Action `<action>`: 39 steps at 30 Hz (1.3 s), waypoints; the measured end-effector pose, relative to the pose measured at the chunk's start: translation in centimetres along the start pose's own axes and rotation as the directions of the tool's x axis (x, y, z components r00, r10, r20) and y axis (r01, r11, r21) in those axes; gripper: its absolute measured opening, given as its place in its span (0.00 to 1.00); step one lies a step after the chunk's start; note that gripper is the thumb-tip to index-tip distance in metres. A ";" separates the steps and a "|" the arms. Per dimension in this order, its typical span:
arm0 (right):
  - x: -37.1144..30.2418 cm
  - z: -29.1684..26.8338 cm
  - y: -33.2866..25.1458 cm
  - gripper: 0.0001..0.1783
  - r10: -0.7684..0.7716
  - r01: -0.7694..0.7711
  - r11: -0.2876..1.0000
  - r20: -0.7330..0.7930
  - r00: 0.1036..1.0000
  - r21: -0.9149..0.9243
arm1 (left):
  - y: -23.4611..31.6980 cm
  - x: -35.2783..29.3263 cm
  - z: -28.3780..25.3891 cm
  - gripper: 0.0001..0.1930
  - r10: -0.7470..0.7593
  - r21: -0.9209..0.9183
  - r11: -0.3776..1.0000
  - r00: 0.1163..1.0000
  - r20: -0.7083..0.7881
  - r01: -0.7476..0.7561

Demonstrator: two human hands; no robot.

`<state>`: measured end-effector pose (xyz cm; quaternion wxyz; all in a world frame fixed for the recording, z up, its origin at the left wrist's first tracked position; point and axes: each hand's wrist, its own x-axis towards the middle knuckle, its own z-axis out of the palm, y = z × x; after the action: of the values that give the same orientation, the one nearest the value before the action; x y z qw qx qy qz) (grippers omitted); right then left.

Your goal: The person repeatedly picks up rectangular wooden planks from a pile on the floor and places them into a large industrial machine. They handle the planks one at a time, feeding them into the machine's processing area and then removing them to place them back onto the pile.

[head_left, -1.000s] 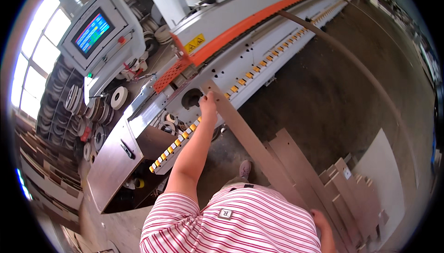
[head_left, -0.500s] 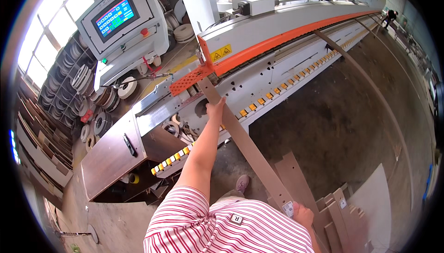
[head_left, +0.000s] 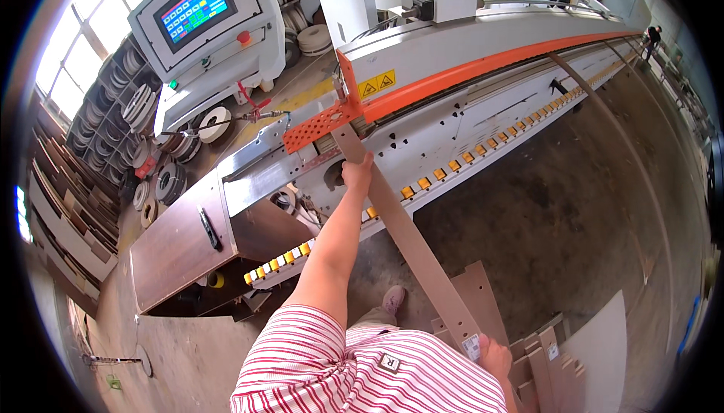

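Note:
A long, narrow brown board [head_left: 418, 254] slants from the machine down to my right side, with small holes near its ends and a white label at the near end. My left hand [head_left: 358, 174] is closed on the board near its far end, arm stretched out. That far end lies beside the orange perforated guard [head_left: 320, 130], at the front of a long edge-banding machine [head_left: 483, 55]. My right hand [head_left: 494, 358] grips the near end by the label, close to my body; its fingers are partly hidden.
A control panel [head_left: 194, 12] with a lit screen stands at the upper left. Below it, a utility knife [head_left: 209, 228] lies on a brown cabinet [head_left: 177, 262]. Yellow rollers [head_left: 452, 165] line the machine's rail. Cut boards [head_left: 554, 371] stand at the lower right. A person [head_left: 651, 39] is far off.
The view has turned slightly, so the machine and panel appear farther right. Both hands keep their hold on the board, which stays slanted beside the guard.

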<state>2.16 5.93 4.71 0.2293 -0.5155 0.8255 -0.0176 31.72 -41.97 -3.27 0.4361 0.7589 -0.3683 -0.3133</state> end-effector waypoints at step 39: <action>-9.7 -16.4 -6.0 0.26 -0.443 0.612 -0.422 -0.741 0.504 0.669 | -13.4 -27.0 4.1 0.18 0.314 -0.179 0.846 0.200 0.928 -0.502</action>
<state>4.29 8.07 24.47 0.4149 -0.5252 0.1884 -0.7187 17.95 -16.53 -12.82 0.1455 0.3427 -0.7608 -0.5316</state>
